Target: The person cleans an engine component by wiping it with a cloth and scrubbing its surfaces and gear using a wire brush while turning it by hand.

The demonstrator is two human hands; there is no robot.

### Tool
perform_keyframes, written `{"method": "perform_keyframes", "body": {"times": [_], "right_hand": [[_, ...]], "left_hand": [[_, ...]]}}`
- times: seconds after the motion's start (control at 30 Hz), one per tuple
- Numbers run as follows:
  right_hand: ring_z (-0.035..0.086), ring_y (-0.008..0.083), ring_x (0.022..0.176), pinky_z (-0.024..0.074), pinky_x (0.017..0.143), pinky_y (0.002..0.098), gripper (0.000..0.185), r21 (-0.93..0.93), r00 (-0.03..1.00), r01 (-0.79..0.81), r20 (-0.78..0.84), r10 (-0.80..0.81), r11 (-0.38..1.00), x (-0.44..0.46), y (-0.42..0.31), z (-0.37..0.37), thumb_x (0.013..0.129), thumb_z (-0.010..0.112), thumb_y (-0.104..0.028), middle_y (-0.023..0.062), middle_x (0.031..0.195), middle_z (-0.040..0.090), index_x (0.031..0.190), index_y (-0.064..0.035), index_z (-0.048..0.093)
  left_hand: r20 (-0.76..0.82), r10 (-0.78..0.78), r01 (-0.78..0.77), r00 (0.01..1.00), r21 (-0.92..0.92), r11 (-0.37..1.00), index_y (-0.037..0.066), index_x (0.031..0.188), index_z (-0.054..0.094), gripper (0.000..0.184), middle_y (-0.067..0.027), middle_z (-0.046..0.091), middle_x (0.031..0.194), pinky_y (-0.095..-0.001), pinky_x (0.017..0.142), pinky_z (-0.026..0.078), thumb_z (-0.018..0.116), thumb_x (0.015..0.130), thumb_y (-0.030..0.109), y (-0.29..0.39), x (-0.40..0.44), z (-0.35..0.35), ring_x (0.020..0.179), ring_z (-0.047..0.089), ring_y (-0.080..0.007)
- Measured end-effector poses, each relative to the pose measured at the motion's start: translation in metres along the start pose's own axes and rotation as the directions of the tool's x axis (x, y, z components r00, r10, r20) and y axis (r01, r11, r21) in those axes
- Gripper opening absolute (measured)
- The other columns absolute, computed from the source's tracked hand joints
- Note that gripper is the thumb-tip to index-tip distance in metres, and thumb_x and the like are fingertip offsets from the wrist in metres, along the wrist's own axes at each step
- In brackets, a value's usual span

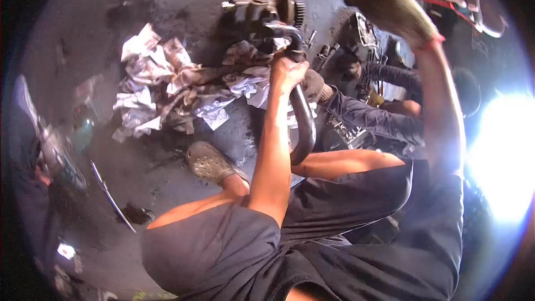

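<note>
My bare left hand [288,73] is wrapped round a dark curved pipe [304,125], which bends down beside my forearm. Just above that hand, the pipe's upper bend lies near a metal part with a toothed gear [299,13]. Raised at the upper right, my gloved right hand [384,3] is closed around something blurred at the top edge, too unclear to name. Crumpled, stained papers or rags [147,72] spread on the floor to the left of my left hand.
A co-worker's dark sleeves [373,117] and gloved hand [316,86] reach in from the right among metal parts [365,28]. A thin metal rod [111,196] lies at the lower left. Another person's shoe [490,22] and red bars are at the upper right.
</note>
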State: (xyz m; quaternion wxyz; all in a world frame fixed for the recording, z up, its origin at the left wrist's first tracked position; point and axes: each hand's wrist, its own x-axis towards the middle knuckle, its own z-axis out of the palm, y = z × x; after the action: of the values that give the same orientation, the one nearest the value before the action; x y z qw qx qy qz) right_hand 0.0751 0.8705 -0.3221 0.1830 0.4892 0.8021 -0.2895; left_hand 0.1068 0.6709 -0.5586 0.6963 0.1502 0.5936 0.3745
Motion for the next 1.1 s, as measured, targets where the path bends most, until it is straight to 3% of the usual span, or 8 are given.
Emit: {"method": "perform_keyframes", "body": {"times": [0.2,0.33,0.53,0.57,0.63,0.7,0.83,1.1], "right_hand": [[0.069,0.0125,0.067,0.0583,0.059,0.0252,0.035,-0.336,0.941,-0.241,-0.31,0.134,0.911,-0.127,-0.027,-0.037,0.096,0.063,-0.003,0.0137,0.126,0.072,0.131,0.0002,0.066],[0.069,0.0128,0.07,0.0578,0.06,0.0257,0.038,-0.019,0.933,-0.208,-0.305,0.192,0.978,-0.172,0.018,-0.036,0.094,0.064,-0.001,0.0177,0.119,0.073,0.132,0.0023,0.065],[0.07,0.013,0.091,0.0591,0.078,0.026,0.043,0.56,0.811,0.101,-0.525,0.258,0.822,-0.202,0.1,0.011,0.097,0.068,-0.007,0.0158,0.121,0.071,0.138,0.0024,0.06],[0.069,0.0136,0.096,0.0585,0.082,0.0269,0.043,0.601,0.794,0.089,-0.524,0.308,0.794,-0.202,0.105,0.017,0.098,0.067,-0.008,0.0148,0.121,0.071,0.139,0.0022,0.059],[0.066,0.0128,0.102,0.056,0.088,0.027,0.041,0.696,0.775,0.089,-0.498,0.389,0.713,-0.201,0.117,0.031,0.1,0.066,-0.009,0.0106,0.121,0.07,0.139,0.001,0.059],[0.061,0.0078,0.102,0.0518,0.087,0.0229,0.037,0.809,0.785,0.164,-0.454,0.421,0.565,-0.198,0.135,0.056,0.1,0.063,-0.006,0.0019,0.118,0.07,0.137,-0.0015,0.062],[0.061,0.0076,0.098,0.0516,0.087,0.0239,0.035,0.728,0.79,0.247,-0.533,0.302,0.639,-0.184,0.152,0.088,0.104,0.06,-0.009,0.0019,0.113,0.07,0.138,-0.0002,0.061],[0.063,0.0087,0.087,0.0537,0.078,0.0258,0.04,0.845,0.754,0.233,-0.47,0.459,0.482,-0.152,0.189,0.132,0.1,0.066,-0.014,0.0058,0.106,0.07,0.136,0.0022,0.061]], "left_hand": [[0.138,-0.057,0.084,0.989,-0.201,0.976,-0.007,0.08,0.068,0.027,-0.0174,0.071,0.071,-0.0366,0.057,0.06,0.078,0.078,0.018,0.073,-0.009,-0.014,0.058,0.072,-0.0241],[0.335,0.155,0.003,0.93,-0.426,0.905,-0.003,0.093,0.07,0.021,-0.0156,0.072,0.082,-0.0305,0.069,0.059,0.078,0.081,0.013,0.105,-0.003,-0.033,0.072,0.071,-0.0214],[0.063,-0.175,0.18,0.983,-0.09,0.98,0.002,0.092,0.068,0.019,-0.012,0.069,0.08,-0.0319,0.074,0.058,0.076,0.083,0.017,0.16,0.013,-0.021,0.072,0.068,-0.0199],[0.082,-0.175,0.188,0.981,-0.197,0.962,0.006,0.086,0.065,0.019,-0.0074,0.067,0.073,-0.0309,0.056,0.056,0.078,0.082,0.019,0.166,0.003,-0.016,0.06,0.067,-0.0183],[0.154,-0.345,0.359,0.926,-0.074,0.93,0.006,0.087,0.063,0.019,-0.0077,0.068,0.073,-0.0314,0.056,0.056,0.075,0.085,0.02,0.177,0.007,-0.021,0.058,0.066,-0.0176],[-0.03,-0.123,0.126,0.992,0.256,0.958,0.007,0.092,0.064,0.012,-0.0081,0.067,0.079,-0.0286,0.056,0.055,0.07,0.092,0.017,0.171,-0.007,-0.01,0.062,0.065,-0.0152],[0.227,-0.304,0.323,0.925,-0.048,0.945,0.007,0.093,0.063,0.015,-0.0098,0.066,0.078,-0.028,0.052,0.055,0.069,0.093,0.021,0.17,0.027,-0.037,0.061,0.065,-0.0179],[0.178,-0.358,0.379,0.916,-0.097,0.92,0.005,0.097,0.062,0.021,-0.0098,0.063,0.079,-0.0239,0.045,0.05,0.067,0.092,0.025,0.185,0.029,-0.041,0.055,0.061,-0.0166]]}}
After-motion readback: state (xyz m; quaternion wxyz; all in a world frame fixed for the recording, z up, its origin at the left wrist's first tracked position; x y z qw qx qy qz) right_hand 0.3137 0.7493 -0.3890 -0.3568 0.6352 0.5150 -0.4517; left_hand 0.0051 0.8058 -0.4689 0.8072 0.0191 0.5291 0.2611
